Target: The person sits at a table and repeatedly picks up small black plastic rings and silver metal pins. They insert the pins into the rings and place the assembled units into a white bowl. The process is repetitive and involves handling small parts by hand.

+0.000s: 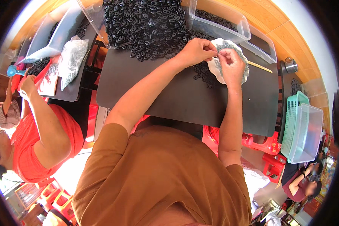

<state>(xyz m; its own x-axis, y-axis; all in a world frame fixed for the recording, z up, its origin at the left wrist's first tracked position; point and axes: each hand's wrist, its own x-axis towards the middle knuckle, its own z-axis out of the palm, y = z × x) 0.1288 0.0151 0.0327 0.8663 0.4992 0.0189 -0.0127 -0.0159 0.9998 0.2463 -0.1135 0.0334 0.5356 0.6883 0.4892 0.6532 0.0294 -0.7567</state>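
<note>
While both hands meet over the white scalloped dish [214, 67], left hand [194, 52] and right hand [231, 66] pinch a tiny part, apparently mid-assembly beside the heap of black oval pieces [147, 26].

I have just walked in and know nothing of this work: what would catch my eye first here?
Most striking is the big heap of small black parts spread over the far side of the dark table. Just right of it, the left hand and right hand meet, fingertips together, over a white scalloped dish filled with small grey pieces. At the left, a person in a red top reaches toward another table.
</note>
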